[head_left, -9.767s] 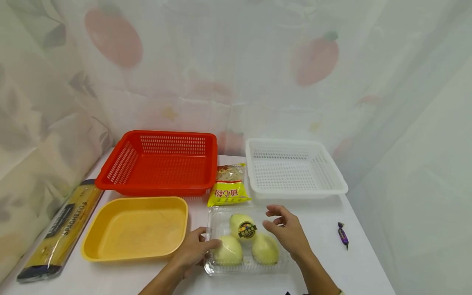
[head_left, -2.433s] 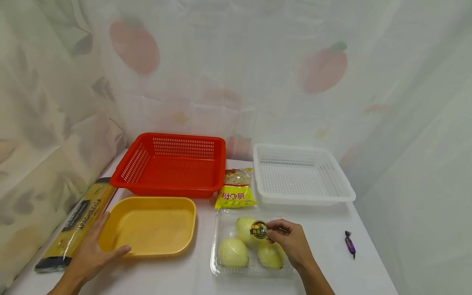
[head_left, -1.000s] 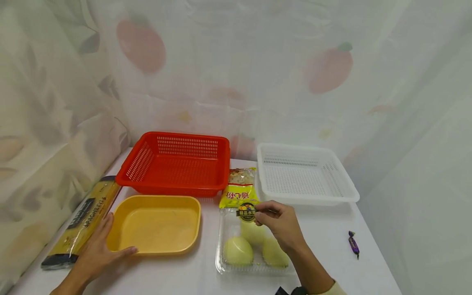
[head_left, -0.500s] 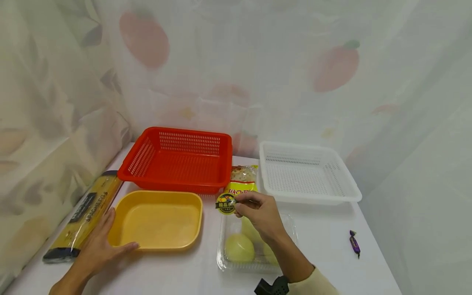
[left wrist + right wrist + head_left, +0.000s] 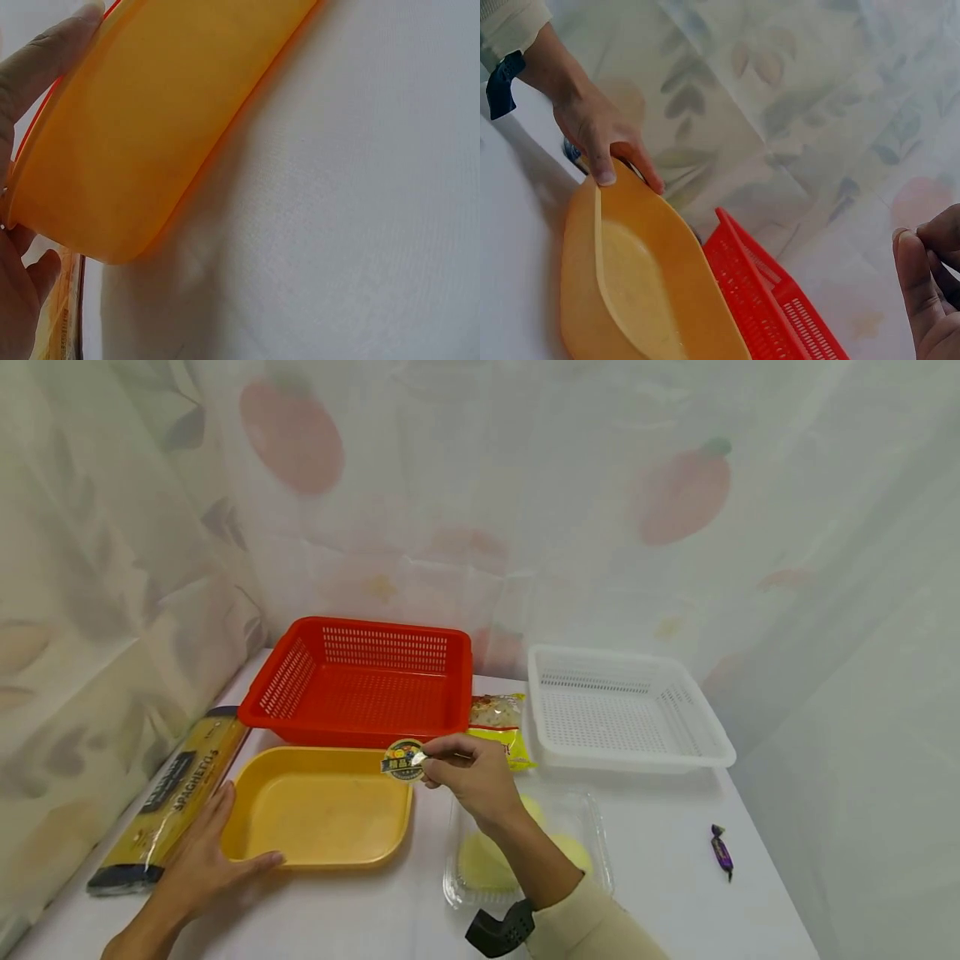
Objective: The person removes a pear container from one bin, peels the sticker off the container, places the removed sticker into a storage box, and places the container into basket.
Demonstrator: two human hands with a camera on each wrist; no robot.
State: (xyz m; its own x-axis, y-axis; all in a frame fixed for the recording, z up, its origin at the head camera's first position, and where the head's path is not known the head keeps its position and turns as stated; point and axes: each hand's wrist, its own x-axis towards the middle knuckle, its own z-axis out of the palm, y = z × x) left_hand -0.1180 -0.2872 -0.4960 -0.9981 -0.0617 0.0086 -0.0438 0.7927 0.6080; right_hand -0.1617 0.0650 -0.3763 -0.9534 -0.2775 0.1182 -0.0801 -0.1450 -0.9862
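Pinched the round fruit sticker [image 5: 401, 761] by one edge in the right hand [image 5: 474, 779], leaving most print uncovered, seen over the right rim of the yellow plastic tray [image 5: 318, 818]. Set the left hand [image 5: 204, 862], with fingers apart, against its left end, probably for steadiness.

Tabletop [image 5: 660, 902]: white, right edge visible, far edge reaching the far curtain. Far curtain [image 5: 480, 485]: pale, creased, printed with red fruit [image 5: 291, 437] and small yellow marks [image 5: 380, 587]. Left curtain [image 5: 97, 585]: cream, grey leaf print, folds present. Right curtain [image 5: 862, 710]: whitish, lightly wrinkled. Light: diffuse; shadows soft.
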